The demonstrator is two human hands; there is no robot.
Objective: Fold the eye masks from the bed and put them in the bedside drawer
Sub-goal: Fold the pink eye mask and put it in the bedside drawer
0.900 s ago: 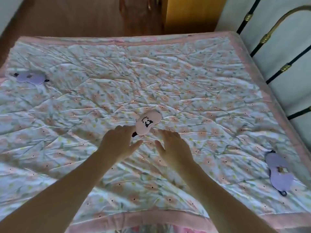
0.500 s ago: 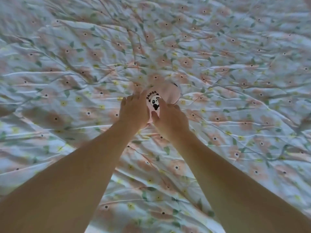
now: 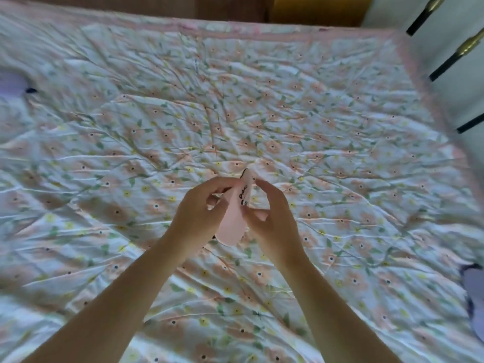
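Note:
A pink eye mask [image 3: 234, 221] with a black panda print is lifted off the bed, held on edge between both hands above the middle of the flowered quilt [image 3: 288, 113]. My left hand [image 3: 199, 213] pinches its left side and my right hand [image 3: 269, 216] grips its right side. A lilac eye mask [image 3: 10, 85] lies at the far left edge of the bed. Another lilac eye mask [image 3: 475, 292] lies at the right edge, partly cut off by the frame.
The quilt has a pink border [image 3: 408, 64] along its far and right sides. A black and brass bed rail [image 3: 455, 58] stands against the wall at the right. A wooden floor and a yellow piece of furniture [image 3: 314, 9] lie beyond the bed.
Both hands reached the pink mask lying flat on the quilt, closed on it and lifted it up on edge between them.

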